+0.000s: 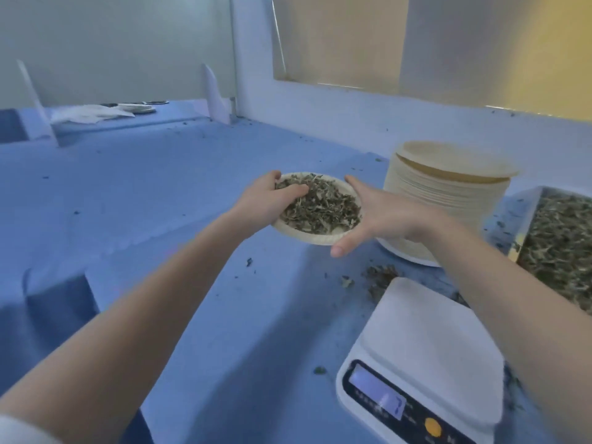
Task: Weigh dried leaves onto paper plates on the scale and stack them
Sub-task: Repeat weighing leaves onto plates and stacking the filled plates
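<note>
Left hand [267, 200] has its fingers [296, 189] curled over the near-left rim of the filled paper plate [320, 240], pressing into the dried leaves [320, 205], probably so nothing spills. Right hand [381, 216] cups the other side, fingers straight and together. Plate's up off the tabletop [160, 193], beyond and left of the scale [426, 354], likely headed to a stack. Empty plates [445, 193] sit behind the scale, bulk leaf bin [560, 241] to its right.

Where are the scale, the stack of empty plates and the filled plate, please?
scale [426, 344], head view, bare weighing platform.
stack of empty plates [445, 187], head view, side of the pile.
filled plate [307, 236], head view, near rim.
</note>
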Demonstrator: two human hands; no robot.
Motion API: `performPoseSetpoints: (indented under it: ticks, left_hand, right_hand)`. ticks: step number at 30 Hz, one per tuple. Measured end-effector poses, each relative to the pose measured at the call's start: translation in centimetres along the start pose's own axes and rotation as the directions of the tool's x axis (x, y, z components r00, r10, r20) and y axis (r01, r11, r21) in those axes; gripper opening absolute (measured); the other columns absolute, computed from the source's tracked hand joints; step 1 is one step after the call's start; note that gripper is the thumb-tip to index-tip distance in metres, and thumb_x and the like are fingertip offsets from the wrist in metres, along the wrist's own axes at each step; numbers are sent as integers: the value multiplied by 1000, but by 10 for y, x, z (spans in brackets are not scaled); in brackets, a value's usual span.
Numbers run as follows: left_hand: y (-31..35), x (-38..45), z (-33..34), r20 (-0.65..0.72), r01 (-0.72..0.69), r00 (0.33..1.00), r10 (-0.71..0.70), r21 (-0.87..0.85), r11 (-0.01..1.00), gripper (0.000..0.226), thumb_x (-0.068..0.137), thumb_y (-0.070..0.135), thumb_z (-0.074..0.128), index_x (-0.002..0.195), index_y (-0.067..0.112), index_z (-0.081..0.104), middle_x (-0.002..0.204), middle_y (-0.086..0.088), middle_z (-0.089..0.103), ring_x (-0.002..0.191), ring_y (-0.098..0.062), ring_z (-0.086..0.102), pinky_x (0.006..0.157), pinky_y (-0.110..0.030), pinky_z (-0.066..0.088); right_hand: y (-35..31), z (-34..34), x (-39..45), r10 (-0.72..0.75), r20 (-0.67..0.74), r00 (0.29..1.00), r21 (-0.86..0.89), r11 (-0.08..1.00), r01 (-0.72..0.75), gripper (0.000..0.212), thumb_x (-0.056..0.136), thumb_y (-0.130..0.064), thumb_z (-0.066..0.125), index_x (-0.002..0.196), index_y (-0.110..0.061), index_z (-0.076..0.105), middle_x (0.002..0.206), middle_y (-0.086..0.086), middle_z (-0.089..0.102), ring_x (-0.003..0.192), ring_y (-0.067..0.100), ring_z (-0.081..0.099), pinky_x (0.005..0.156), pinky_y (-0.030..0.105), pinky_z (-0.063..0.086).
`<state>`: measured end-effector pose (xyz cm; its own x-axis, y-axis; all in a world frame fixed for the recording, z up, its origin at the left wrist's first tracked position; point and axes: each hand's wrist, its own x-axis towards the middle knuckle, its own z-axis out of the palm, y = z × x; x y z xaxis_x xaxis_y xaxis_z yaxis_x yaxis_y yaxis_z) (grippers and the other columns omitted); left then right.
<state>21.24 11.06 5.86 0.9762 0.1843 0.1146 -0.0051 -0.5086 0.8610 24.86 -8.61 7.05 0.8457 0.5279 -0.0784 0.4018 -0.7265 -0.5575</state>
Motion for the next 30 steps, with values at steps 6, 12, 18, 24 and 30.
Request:
performPoseSetpoints:
  ticks: [6,12,18,24,30]
  left_hand:
    - [-28,99,-10,-12,123,992,-124,-24,992,43,89,35,59,125,15,46,107,3,47,99,-18,44,82,-26,34]
    - [-64,164,9,-22,219,975,-223,-108,970,30,90,30,56,110,9,48,112,-10,53,102,-26,51,82,-36,40]
    - [-92,181,28,-55,197,978,-203,-102,975,11,91,22,52,94,12,48,87,1,52,86,-19,51,66,-28,38]
    - [-109,173,42,-65,103,993,-95,148,984,32,91,17,46,119,3,52,124,-15,54,115,-30,50,98,-37,40]
    - [-107,166,42,-40,81,996,-74,223,972,33,94,14,38,125,3,40,137,-14,37,126,-27,36,96,-28,27]
  right_hand:
    - [9,1,107,62,-100,993,208,977,-40,106,51,-18,92,138,-17,32,128,-8,48,115,13,46,91,27,42]
    - [31,10,177,168,-11,986,287,945,-157,123,52,-7,90,150,-18,15,148,3,37,133,24,37,106,46,38]
    - [54,19,194,215,-4,977,270,941,-206,106,53,-2,88,140,-9,30,126,0,48,111,18,43,95,31,39]
    - [63,22,193,227,45,973,244,942,-231,87,44,-8,93,118,-17,47,117,-5,58,112,18,52,101,33,41]
    - [59,19,183,209,67,976,272,937,-220,92,47,-7,91,127,-16,46,123,0,60,118,21,53,106,38,39]
